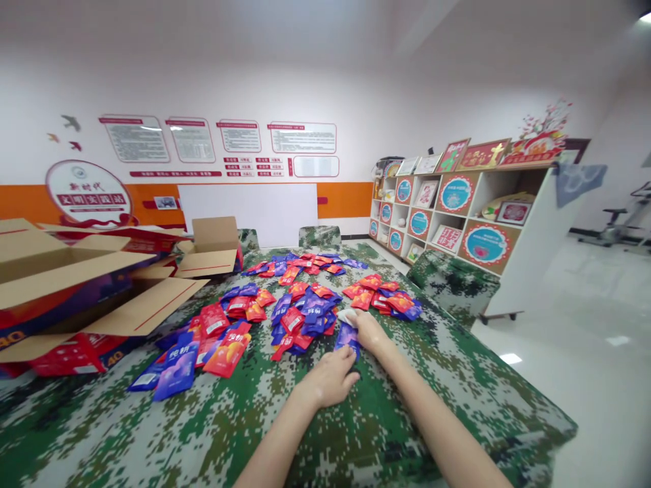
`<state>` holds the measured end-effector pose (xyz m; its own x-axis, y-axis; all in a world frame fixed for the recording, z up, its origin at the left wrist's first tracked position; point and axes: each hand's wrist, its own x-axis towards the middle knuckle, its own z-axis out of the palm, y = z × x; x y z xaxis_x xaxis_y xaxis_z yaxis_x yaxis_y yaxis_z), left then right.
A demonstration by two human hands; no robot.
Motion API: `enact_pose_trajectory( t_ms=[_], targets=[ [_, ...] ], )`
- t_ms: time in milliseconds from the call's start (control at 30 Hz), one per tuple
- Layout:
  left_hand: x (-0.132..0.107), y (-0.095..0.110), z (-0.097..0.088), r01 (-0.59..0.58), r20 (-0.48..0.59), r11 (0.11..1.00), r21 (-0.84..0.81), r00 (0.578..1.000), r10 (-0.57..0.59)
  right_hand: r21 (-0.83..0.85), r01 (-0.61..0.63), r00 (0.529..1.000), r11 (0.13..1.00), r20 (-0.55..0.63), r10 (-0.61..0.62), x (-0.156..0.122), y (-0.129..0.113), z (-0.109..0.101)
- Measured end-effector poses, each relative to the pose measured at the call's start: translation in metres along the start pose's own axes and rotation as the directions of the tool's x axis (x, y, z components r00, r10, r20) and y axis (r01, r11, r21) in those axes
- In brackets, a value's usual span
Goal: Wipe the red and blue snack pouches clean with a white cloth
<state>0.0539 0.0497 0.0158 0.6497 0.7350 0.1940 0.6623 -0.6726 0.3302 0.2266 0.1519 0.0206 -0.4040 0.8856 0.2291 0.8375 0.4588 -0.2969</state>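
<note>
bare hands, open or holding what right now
Left hand: fingers on the near end of a flat blue-purple packet; grip unclear.
Right hand: closed on a crumpled white cloth-like wad.

Can't read wall posters (193,141), upper left, nor see all of the purple packet (347,335) under the left hand (327,377), centre.

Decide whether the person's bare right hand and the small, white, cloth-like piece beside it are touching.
Touching. The head view shows the right hand meeting the white, cloth-like piece at its fingertips, with no gap between them.
</note>
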Motion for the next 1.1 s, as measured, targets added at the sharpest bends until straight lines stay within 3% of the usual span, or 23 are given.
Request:
enact_pose_trajectory(
  t_ms=[167,367,600,733,800,967,1033,1100],
  targets=[
    [0.043,-0.008,-0.018,0.056,-0.039,0.996,0.065,0.998,-0.053,0.083,-0.040,0.969,0.996,-0.239,0.059,-0.013,0.034,0.000],
    [0.102,-0.017,-0.019,0.165,0.116,0.962,0.217,0.974,-0.193,0.170,-0.009,0.931,0.985,-0.357,0.070,-0.029,0.056,0.006],
    [0.131,-0.015,-0.024,0.153,0.257,0.934,0.322,0.936,-0.241,0.192,-0.001,0.923,0.981,-0.378,0.075,-0.028,0.059,0.008],
    [0.143,-0.012,-0.042,0.115,0.349,0.911,0.397,0.898,-0.266,0.228,-0.022,0.902,0.973,-0.415,0.118,-0.029,0.065,0.003],
    [0.145,-0.009,-0.057,0.090,0.366,0.921,0.378,0.899,-0.239,0.271,-0.060,0.892,0.961,-0.418,0.174,-0.029,0.069,0.000],
    [0.136,-0.002,-0.098,0.045,0.220,0.957,0.287,0.969,-0.112,0.399,-0.109,0.888,0.911,-0.372,0.269,-0.028,0.076,-0.003],
    [0.127,0.003,-0.105,0.022,0.115,0.964,0.265,0.992,-0.054,0.422,-0.109,0.892,0.900,-0.357,0.275,-0.027,0.076,-0.003],
    [0.115,0.008,-0.100,0.012,0.025,0.966,0.256,0.999,-0.019,0.428,-0.111,0.898,0.897,-0.343,0.275,-0.027,0.075,-0.002]
  ],
)
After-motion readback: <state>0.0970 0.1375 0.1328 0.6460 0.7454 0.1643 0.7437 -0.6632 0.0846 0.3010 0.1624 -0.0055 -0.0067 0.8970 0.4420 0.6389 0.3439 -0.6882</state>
